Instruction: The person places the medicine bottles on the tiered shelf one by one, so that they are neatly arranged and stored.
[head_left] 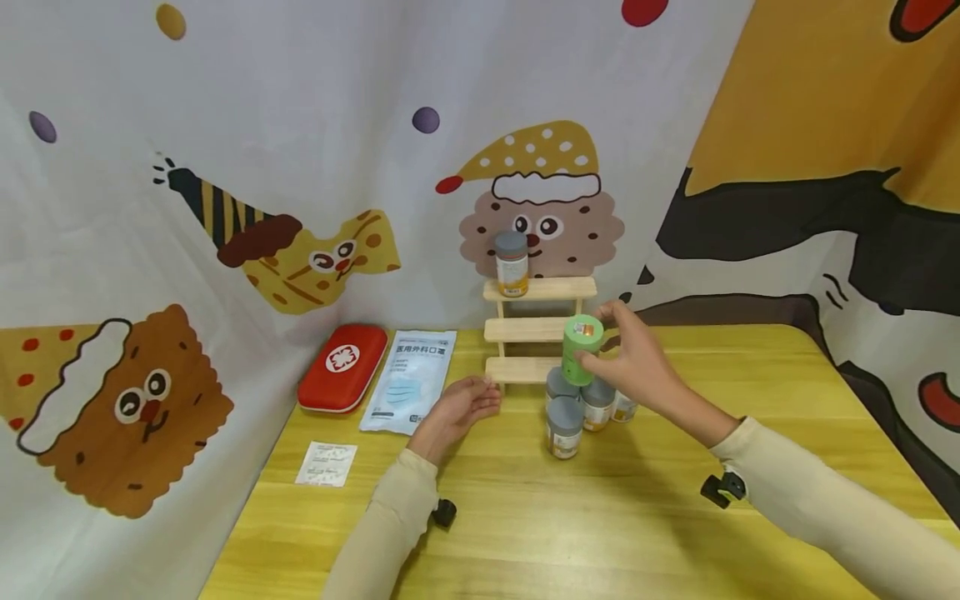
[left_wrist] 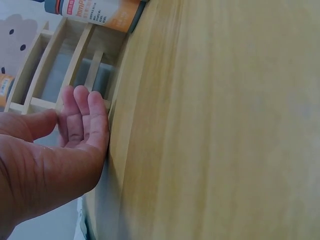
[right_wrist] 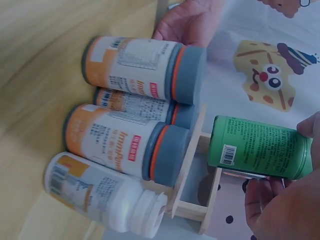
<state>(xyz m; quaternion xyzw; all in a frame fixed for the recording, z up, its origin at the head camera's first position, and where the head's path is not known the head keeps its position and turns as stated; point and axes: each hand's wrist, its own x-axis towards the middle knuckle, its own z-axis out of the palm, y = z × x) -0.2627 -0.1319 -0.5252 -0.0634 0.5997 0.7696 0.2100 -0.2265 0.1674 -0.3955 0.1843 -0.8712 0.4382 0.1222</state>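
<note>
A green bottle (head_left: 582, 350) is gripped between the thumb and fingers of my right hand (head_left: 637, 360), raised beside a small three-tier wooden rack (head_left: 525, 329). Its printed label and barcode face the right wrist view. My left hand (head_left: 459, 408) rests near the rack's lower left end, fingers extended and holding nothing. On the rack's top tier stands a grey-lidded bottle (head_left: 512, 265). Several grey-lidded bottles (head_left: 564, 427) with white and orange labels cluster on the table before the rack. A white-capped bottle (right_wrist: 100, 195) stands beside them, partly hidden in the head view.
A red case (head_left: 343, 368) with a white emblem lies at the back left of the wooden table (head_left: 480, 533). Alongside is a pale blue mask packet (head_left: 408, 379). Closer in lies a small white packet (head_left: 327, 464). A cartoon-printed curtain (head_left: 300, 125) hangs behind.
</note>
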